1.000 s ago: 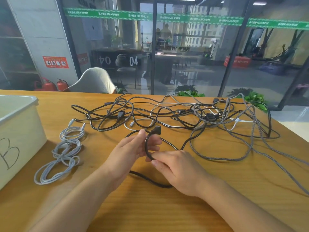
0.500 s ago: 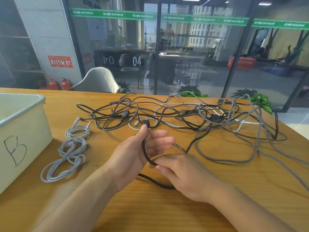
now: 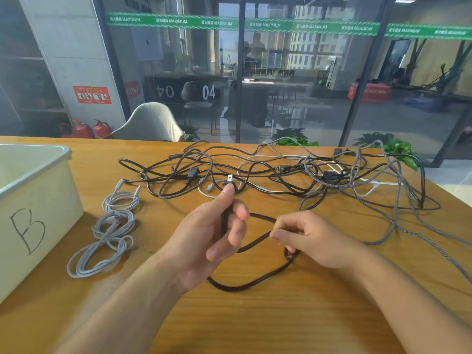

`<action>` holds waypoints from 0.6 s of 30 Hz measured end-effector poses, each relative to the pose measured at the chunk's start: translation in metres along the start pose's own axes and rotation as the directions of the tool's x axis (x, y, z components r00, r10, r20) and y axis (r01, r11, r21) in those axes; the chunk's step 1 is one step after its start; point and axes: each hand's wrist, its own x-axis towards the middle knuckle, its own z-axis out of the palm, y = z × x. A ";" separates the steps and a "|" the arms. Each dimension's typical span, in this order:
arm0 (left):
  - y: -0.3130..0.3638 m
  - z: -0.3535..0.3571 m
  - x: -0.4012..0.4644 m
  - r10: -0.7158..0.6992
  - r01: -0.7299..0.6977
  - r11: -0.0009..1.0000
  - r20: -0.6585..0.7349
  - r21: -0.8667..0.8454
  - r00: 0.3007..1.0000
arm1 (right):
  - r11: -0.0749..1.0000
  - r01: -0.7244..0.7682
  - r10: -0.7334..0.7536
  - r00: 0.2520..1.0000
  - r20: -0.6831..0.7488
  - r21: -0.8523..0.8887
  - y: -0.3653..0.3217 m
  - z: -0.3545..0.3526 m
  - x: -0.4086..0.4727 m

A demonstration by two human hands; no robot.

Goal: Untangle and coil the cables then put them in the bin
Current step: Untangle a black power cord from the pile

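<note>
Early in the task. Two pale grey braided cables (image 3: 107,235) lie loosely coiled on the honey-coloured wooden table (image 3: 255,323), at 9 o'clock from the hands, just beside the cream plastic bin marked "B" (image 3: 38,200) but not in it. What shows of the bin's inside looks bare; most of it is out of frame.

In hand: a thin black braided cable (image 3: 250,282). Left hand (image 3: 204,241) holds its plug end upright, thumb pressed on the cable near the silver USB tip, the other fingers curled loosely around the cord. Right hand (image 3: 314,241) pinches the same cable between thumb and forefinger, remaining fingers curled under. Between and below the hands the cord sags in one open loop resting on the table at 6 o'clock. First turn of a coil forming, by my read.

Left to do: the big tangle of black, grey braided and white cables (image 3: 306,175) at 12 to 2 o'clock, many strands crossing, well apart from the bin. Black ones look smooth and rubbery, grey ones have a woven speckled sheath, white ones thin and glossy. Several plugs are visible in the heap. The table's grain is matte and streaky.
</note>
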 end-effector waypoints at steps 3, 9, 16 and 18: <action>0.003 -0.004 -0.002 -0.005 0.012 0.998 0.111 -0.066 0.994 | 0.999 -0.034 0.034 0.995 -0.096 0.002 0.009 -0.013 -0.001; -0.002 0.000 -0.004 -0.133 0.096 0.978 0.196 0.187 0.972 | 0.987 -0.109 0.047 0.897 -0.439 -0.118 0.006 -0.012 0.004; -0.020 0.010 0.002 -0.171 0.160 0.889 -0.013 0.430 0.985 | 0.966 0.108 -0.229 0.774 -0.590 -0.234 -0.029 0.010 -0.009; -0.023 0.010 0.004 -0.154 0.157 0.895 -0.041 0.417 0.987 | 0.962 0.129 -0.246 0.787 -0.566 -0.240 -0.033 0.014 -0.011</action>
